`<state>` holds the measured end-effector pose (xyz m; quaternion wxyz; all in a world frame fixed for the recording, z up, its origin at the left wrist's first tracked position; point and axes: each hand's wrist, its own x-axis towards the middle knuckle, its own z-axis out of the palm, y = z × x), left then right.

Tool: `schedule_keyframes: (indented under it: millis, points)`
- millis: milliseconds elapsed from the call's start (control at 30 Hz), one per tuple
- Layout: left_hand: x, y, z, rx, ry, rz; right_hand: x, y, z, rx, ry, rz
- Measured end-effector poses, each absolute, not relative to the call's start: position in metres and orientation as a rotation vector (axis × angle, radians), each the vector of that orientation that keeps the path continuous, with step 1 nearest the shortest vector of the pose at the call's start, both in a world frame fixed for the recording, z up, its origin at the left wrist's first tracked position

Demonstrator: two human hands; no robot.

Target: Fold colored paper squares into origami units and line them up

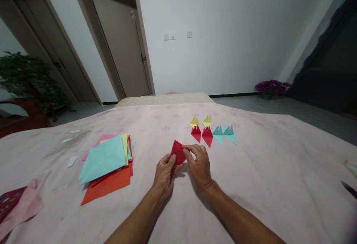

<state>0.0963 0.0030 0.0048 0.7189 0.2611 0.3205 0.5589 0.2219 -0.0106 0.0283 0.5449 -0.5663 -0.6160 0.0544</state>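
Observation:
A small piece of folded red paper (177, 152) is held up over the table between both hands. My left hand (165, 170) grips its lower left part, thumb on the front face and fingers behind. My right hand (198, 161) pinches its right edge between thumb and fingertips. Just beyond my hands stand several folded paper figures with pointed tips: yellow ones (206, 121) at the back, red ones (207, 135) in front of them, and light blue ones (229, 134) to the right.
A loose stack of coloured paper sheets (104, 160) lies left of my hands, light blue on top. Clear plastic wrapping (68, 160) is farther left, with a pink cloth (23, 208) near the left edge. A dark pointed object (348, 189) lies at the far right of the pink tablecloth (267, 184).

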Motion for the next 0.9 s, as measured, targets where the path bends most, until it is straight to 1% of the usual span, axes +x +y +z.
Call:
schedule_keyframes:
  millis: [300,400,633,767,900]
  points:
    - [0.094,0.003,0.008,0.675,0.743,1.217,0.230,-0.001,0.041,-1.520,-1.441,0.499]
    - [0.095,0.001,0.009,0.706,0.762,1.221,0.234,-0.001,0.047,-1.536,-1.461,0.467]
    - [0.096,0.000,0.010,0.733,0.790,1.230,0.234,-0.006,0.057,-1.506,-1.601,0.241]
    - [0.096,0.000,0.009,0.764,0.793,1.232,0.236,-0.005,0.057,-1.477,-1.653,0.264]
    - [0.096,-0.002,0.009,0.779,0.810,1.232,0.237,-0.003,0.055,-1.438,-1.686,0.361]
